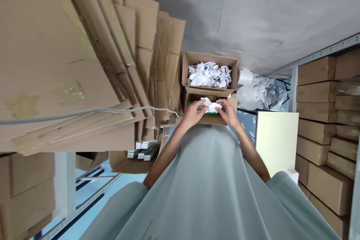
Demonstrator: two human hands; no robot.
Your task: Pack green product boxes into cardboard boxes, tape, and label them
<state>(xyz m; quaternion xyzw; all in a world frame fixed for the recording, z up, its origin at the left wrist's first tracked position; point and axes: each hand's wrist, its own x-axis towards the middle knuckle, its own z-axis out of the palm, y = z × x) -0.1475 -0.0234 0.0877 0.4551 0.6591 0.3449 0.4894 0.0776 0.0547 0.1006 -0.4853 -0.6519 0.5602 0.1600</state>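
Note:
Both hands are over an open cardboard box (212, 120) right in front of my body. A crumpled piece of white paper (210, 105) is between them. My left hand (195, 112) grips its left side with bent fingers, and my right hand (227, 111) pinches its right end. Green-and-white packaging (213, 113) shows under the paper inside the box, partly covered by the paper and fingers. Just behind stands a larger open carton (209, 91), filled with crumpled white paper (209, 75).
Flattened cardboard sheets (143, 26) lean on the left, with a grey cable (84, 113) across them. An open box of green-and-white cartons (144, 153) sits lower left. Right are a white paper roll (245, 77), loose crumpled paper (261, 92), a pale panel (277, 142) and stacked boxes (316, 131).

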